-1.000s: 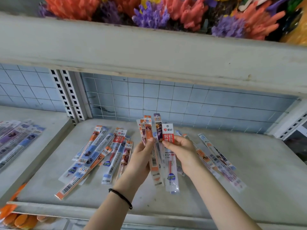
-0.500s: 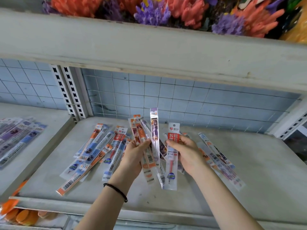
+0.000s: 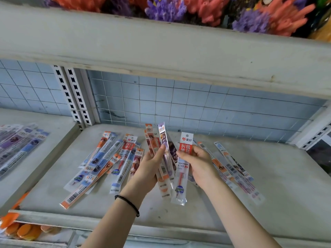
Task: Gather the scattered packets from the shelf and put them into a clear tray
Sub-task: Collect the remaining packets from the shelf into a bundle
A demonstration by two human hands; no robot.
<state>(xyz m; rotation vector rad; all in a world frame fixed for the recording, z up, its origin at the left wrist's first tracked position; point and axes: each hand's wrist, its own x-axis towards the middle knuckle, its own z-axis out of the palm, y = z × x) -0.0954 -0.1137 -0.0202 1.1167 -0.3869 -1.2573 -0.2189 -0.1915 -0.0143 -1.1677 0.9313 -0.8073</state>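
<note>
Packets (image 3: 231, 167) lie partly hidden behind left hand (image 3: 148, 169) gripping several, right hand (image 3: 198, 163) gripping one.

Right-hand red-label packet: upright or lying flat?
Roughly upright. The right hand pinches the red-label packet near its top, label end up, off the shelf.

Orange and purple coral ornaments (image 3: 206, 11) sit above a blue tiled wall (image 3: 197, 104).

left hand (image 3: 149, 170) gripping, right hand (image 3: 199, 164) pinching, side by side
</note>
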